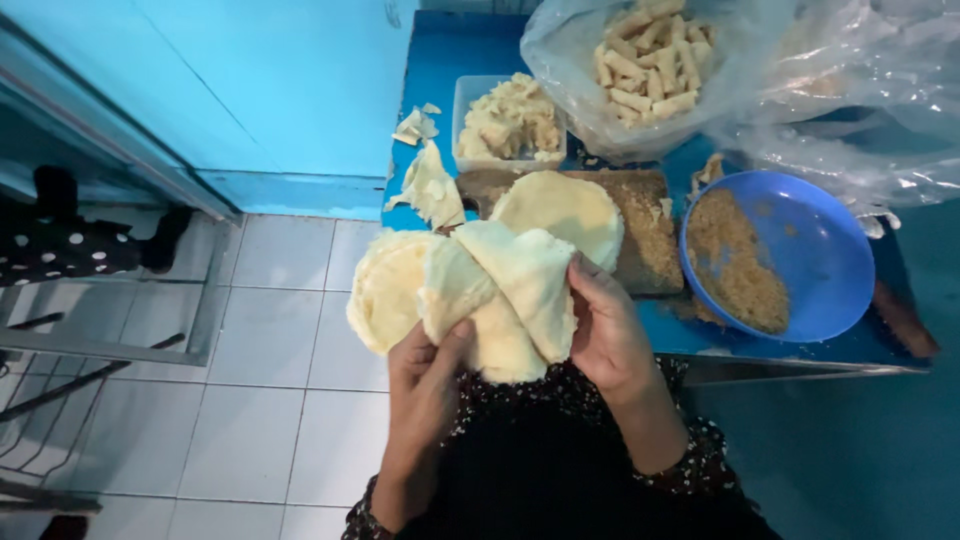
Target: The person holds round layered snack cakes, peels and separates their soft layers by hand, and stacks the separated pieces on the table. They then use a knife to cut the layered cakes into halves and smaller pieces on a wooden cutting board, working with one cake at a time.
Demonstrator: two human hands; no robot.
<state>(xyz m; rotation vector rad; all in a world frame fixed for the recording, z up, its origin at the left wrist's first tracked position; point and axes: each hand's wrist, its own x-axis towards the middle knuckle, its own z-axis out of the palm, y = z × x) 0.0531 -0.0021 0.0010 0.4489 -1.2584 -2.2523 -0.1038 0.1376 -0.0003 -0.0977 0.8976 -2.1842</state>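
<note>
My left hand and my right hand both grip a stack of thin pale dough wrappers, held up in front of me at the near edge of a blue table. The top wrappers are folded and peeled partly back. A single round wrapper lies flat on a brown cutting board just beyond my hands.
A blue bowl with brown filling sits at the right. A clear tub of dough scraps and a clear bag of rolled sticks stand behind. Torn wrapper pieces lie at the left edge. White floor tiles at left.
</note>
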